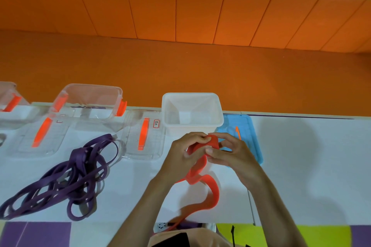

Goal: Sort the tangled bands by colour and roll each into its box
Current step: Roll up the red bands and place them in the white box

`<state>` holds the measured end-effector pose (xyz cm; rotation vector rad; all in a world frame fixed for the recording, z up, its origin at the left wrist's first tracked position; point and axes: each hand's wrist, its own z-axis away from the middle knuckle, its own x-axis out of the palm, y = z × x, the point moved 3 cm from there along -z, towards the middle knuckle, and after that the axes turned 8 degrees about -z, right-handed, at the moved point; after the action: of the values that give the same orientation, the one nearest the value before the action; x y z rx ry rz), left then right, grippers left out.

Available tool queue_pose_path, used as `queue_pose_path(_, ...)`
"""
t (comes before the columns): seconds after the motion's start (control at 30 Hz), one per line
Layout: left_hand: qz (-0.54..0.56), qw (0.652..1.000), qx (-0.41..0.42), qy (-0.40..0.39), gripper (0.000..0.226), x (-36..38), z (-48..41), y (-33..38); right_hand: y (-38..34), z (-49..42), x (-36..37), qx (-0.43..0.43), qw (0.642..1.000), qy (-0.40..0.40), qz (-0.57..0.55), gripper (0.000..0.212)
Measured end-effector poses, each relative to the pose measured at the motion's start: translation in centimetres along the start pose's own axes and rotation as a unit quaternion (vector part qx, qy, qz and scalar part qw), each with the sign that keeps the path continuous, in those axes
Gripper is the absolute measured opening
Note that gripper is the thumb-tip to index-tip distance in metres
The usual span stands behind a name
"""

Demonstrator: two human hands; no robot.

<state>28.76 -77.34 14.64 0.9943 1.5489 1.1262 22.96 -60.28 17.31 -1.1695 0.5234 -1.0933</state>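
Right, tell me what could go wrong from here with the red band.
1. The red band roll is only pinched between the left grip and right grip, in front of the white box. A slip would likely let it unwind.
2. Its loose tail snakes across the table and off the near edge, so it may snag or twist as it feeds in.
3. The purple bands lie tangled nearby, and a swinging tail could catch them.
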Motion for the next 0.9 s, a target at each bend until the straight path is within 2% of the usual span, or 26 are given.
queue_pose_path(0.13,0.003,0.999,-0.026,0.018,0.030,0.0,0.1,0.8,0.1,0.0,-0.3,-0.011,0.999,0.013,-0.043,0.046)
queue_pose_path(0.23,-0.021,0.999,-0.027,0.015,0.023,-0.8,0.0,0.7,-0.4,0.3,-0.6,-0.027,0.997,0.021,-0.076,0.046)
queue_pose_path(0.37,-0.098,0.995,-0.007,0.003,0.015,-0.8,0.4,0.8,-1.9,0.5,-1.2,-0.057,0.996,0.021,-0.065,0.058)
queue_pose_path(0.5,-0.119,0.988,0.012,0.095,0.028,-1.9,0.2,1.9,-3.1,0.5,-1.3,-0.079,0.997,0.007,0.014,0.055)
queue_pose_path(0.63,-0.098,0.994,0.042,0.029,0.041,-2.4,-0.6,3.3,-3.1,0.8,-1.5,-0.078,0.995,0.004,0.062,0.056)
queue_pose_path(0.73,-0.077,0.996,0.030,-0.026,0.040,-1.3,-0.8,3.4,-2.7,0.8,-1.2,-0.076,0.994,-0.026,0.074,0.049)
queue_pose_path(0.9,-0.053,0.998,0.012,0.022,0.037,-0.9,-0.4,2.1,-2.8,0.7,-1.0,-0.087,0.992,-0.020,0.091,0.045)
